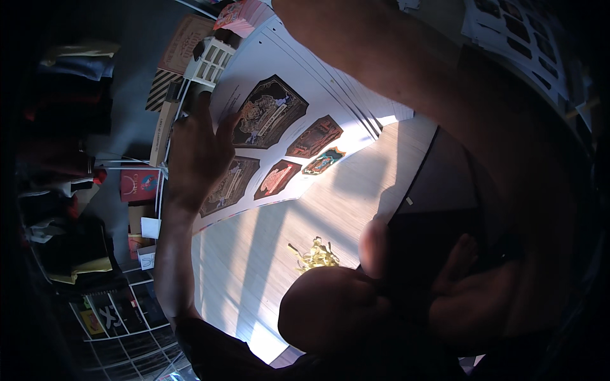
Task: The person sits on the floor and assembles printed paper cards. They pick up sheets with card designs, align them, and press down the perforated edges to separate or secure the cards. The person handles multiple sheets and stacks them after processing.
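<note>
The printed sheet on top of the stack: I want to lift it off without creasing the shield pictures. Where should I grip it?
Probably the top sheet's blank left margin, beside the left hand resting flat there, coming from the left. The sheets fan out, exposing edges, and the margin carries no pictures.

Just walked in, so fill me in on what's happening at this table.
A person is bent over a pale wooden table. Their left hand lies flat on a stack of large white sheets printed with dark shield-shaped pictures. Their right hand is down near the lower right, against a dark sheet, too shadowed to tell whether it grips anything. A small heap of gold scraps lies on the table between the hands. Boxes and cards crowd the shelf at the left.
</note>
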Demonstrator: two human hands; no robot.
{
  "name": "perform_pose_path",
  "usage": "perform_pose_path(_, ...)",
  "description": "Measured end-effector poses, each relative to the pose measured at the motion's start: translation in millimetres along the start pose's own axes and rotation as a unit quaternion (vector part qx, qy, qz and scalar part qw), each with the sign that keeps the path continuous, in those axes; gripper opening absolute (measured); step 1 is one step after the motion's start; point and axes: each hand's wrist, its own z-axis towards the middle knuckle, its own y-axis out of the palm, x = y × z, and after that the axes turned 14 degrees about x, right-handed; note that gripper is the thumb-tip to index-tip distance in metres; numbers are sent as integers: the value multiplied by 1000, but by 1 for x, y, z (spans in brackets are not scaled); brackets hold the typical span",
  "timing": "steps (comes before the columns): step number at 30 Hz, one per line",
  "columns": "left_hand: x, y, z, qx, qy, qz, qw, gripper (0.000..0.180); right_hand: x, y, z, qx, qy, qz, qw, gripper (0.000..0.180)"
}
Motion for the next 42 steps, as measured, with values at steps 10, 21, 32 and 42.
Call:
perform_pose_path(10, -31, 3, 9, -92, 54, -171, 979, 41, -10, -14, 12, -145, 23, 55, 988, 22)
perform_pose_path(21, -22, 4, 13, -79, 49, -173, 981, 36, -31, 2, 17, -56, -22, -19, 998, 15)
perform_pose_path(32, -14, 4, 10, -44, 39, -185, 981, 36, -47, 9, 19, -45, 16, 2, 999, 18)
perform_pose_path(42, 10, 19, -7, -24, 89, -149, 985, 31, -46, 4, -6, -42, -102, -71, 991, 3)
